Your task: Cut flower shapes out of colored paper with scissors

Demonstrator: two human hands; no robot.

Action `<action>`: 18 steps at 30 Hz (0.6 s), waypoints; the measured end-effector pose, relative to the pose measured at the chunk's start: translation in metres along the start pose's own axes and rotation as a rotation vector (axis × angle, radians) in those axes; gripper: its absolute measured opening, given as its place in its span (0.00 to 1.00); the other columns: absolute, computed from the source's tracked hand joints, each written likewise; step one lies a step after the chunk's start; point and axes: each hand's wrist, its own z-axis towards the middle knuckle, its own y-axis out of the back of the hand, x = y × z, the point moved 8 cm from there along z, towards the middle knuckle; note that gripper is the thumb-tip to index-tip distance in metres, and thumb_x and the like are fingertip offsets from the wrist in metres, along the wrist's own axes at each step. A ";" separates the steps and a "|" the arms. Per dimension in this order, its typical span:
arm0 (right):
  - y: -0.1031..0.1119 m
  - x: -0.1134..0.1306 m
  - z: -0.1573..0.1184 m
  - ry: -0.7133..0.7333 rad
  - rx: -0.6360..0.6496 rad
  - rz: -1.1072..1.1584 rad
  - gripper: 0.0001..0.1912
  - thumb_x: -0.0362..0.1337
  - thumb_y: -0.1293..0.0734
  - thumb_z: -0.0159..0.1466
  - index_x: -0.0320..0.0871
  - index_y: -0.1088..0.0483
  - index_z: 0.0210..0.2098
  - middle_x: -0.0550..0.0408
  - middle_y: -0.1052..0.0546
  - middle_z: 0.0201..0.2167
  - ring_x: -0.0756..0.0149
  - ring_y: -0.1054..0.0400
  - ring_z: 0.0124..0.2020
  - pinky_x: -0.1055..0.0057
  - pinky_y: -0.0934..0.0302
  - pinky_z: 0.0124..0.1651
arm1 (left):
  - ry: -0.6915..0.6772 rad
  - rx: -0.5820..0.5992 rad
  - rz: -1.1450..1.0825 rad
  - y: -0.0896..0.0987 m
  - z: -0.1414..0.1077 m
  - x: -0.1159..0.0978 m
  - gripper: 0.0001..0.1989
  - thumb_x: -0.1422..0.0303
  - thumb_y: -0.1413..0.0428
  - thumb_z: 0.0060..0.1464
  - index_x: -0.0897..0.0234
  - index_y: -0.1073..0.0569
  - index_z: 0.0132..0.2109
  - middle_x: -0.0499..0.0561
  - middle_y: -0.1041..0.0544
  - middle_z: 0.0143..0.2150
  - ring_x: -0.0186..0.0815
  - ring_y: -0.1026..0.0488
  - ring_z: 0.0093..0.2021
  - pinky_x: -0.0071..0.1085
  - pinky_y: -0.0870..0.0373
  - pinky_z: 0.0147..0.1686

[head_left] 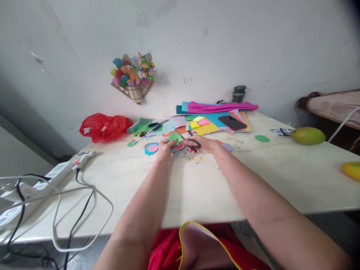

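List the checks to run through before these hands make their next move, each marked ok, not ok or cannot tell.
1. Green paper flower held by the left hand: ok, gripped near its edge.
2. Scissors held in the right hand: ok, held by the black handles.
3. Blades clear of the left hand's fingers: cannot tell; they are close to the flower, and the gap is too small to judge.
4. Table near the hands free of scraps: not ok, small paper bits lie scattered there.
5. White cable clear of both hands: ok, it loops at the table's left side.
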 end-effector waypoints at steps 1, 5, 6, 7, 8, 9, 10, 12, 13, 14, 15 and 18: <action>0.000 0.000 0.000 -0.002 0.004 -0.001 0.19 0.45 0.34 0.67 0.38 0.33 0.26 0.57 0.28 0.17 0.78 0.39 0.13 0.80 0.51 0.14 | 0.001 0.002 0.001 0.000 0.000 0.000 0.17 0.66 0.26 0.25 0.68 0.23 0.25 0.50 0.22 0.25 0.34 0.25 0.26 0.34 0.25 0.36; 0.000 0.001 -0.001 -0.014 -0.003 -0.008 0.18 0.44 0.35 0.68 0.38 0.33 0.27 0.57 0.28 0.18 0.77 0.39 0.14 0.80 0.50 0.15 | -0.001 -0.004 0.001 0.000 0.001 0.001 0.18 0.66 0.26 0.24 0.67 0.23 0.24 0.49 0.22 0.25 0.34 0.25 0.27 0.33 0.24 0.35; 0.000 0.001 -0.001 -0.020 -0.005 -0.007 0.18 0.44 0.35 0.68 0.38 0.33 0.27 0.57 0.28 0.18 0.77 0.39 0.14 0.80 0.50 0.15 | -0.002 -0.006 0.001 0.001 0.001 0.001 0.18 0.66 0.26 0.23 0.67 0.23 0.24 0.49 0.22 0.25 0.34 0.25 0.27 0.33 0.24 0.35; 0.000 0.000 -0.001 -0.025 -0.006 -0.005 0.18 0.43 0.36 0.69 0.38 0.33 0.27 0.57 0.27 0.18 0.77 0.39 0.14 0.80 0.50 0.15 | -0.002 -0.008 0.002 0.001 0.001 0.001 0.18 0.66 0.26 0.23 0.67 0.23 0.24 0.49 0.22 0.25 0.34 0.25 0.27 0.33 0.24 0.35; 0.000 0.001 -0.001 -0.026 -0.007 -0.003 0.17 0.42 0.36 0.69 0.38 0.33 0.27 0.57 0.28 0.18 0.77 0.39 0.14 0.80 0.50 0.15 | -0.002 -0.006 0.002 0.001 0.002 0.001 0.18 0.66 0.26 0.23 0.67 0.23 0.24 0.49 0.22 0.25 0.34 0.25 0.27 0.34 0.24 0.36; 0.000 0.001 -0.002 -0.027 -0.006 -0.002 0.17 0.42 0.36 0.68 0.38 0.33 0.26 0.57 0.28 0.18 0.77 0.39 0.14 0.80 0.50 0.15 | -0.002 -0.003 0.003 0.001 0.002 0.001 0.17 0.66 0.26 0.24 0.66 0.23 0.24 0.49 0.22 0.25 0.34 0.25 0.27 0.35 0.24 0.37; -0.001 0.001 -0.002 -0.025 -0.004 -0.001 0.17 0.41 0.36 0.68 0.38 0.33 0.26 0.58 0.28 0.18 0.77 0.39 0.14 0.80 0.51 0.15 | -0.002 -0.001 0.002 0.001 0.002 0.001 0.17 0.66 0.27 0.25 0.67 0.23 0.24 0.50 0.22 0.26 0.34 0.25 0.27 0.36 0.24 0.37; -0.001 0.003 -0.003 -0.017 -0.002 0.001 0.16 0.41 0.35 0.68 0.38 0.33 0.27 0.58 0.28 0.18 0.77 0.39 0.14 0.80 0.51 0.15 | 0.000 0.004 -0.002 0.001 0.002 0.002 0.17 0.67 0.27 0.25 0.67 0.24 0.24 0.50 0.22 0.26 0.35 0.25 0.28 0.37 0.24 0.39; -0.002 0.003 -0.003 -0.016 -0.002 0.002 0.16 0.40 0.36 0.68 0.38 0.33 0.27 0.58 0.28 0.17 0.77 0.39 0.14 0.80 0.52 0.15 | 0.001 0.005 -0.003 0.001 0.002 0.002 0.17 0.67 0.27 0.25 0.67 0.24 0.24 0.50 0.22 0.26 0.35 0.25 0.28 0.38 0.24 0.39; -0.002 0.003 -0.003 -0.017 -0.002 0.004 0.16 0.40 0.36 0.68 0.38 0.33 0.27 0.58 0.29 0.17 0.77 0.39 0.14 0.80 0.52 0.14 | 0.002 0.003 -0.004 0.001 0.002 0.002 0.17 0.66 0.27 0.25 0.67 0.24 0.24 0.50 0.22 0.26 0.35 0.25 0.28 0.38 0.24 0.39; -0.002 0.003 -0.004 -0.017 -0.003 0.006 0.16 0.40 0.36 0.68 0.38 0.33 0.27 0.59 0.29 0.17 0.77 0.40 0.14 0.80 0.52 0.14 | 0.004 0.002 -0.005 0.001 0.002 0.002 0.17 0.66 0.27 0.24 0.67 0.24 0.24 0.50 0.22 0.26 0.35 0.25 0.28 0.38 0.24 0.39; -0.002 0.004 -0.004 -0.022 -0.006 0.007 0.16 0.40 0.36 0.68 0.38 0.34 0.26 0.59 0.30 0.16 0.78 0.41 0.14 0.80 0.53 0.15 | 0.007 0.000 -0.013 0.000 0.001 0.002 0.18 0.66 0.26 0.24 0.68 0.23 0.25 0.50 0.22 0.26 0.35 0.25 0.28 0.37 0.24 0.39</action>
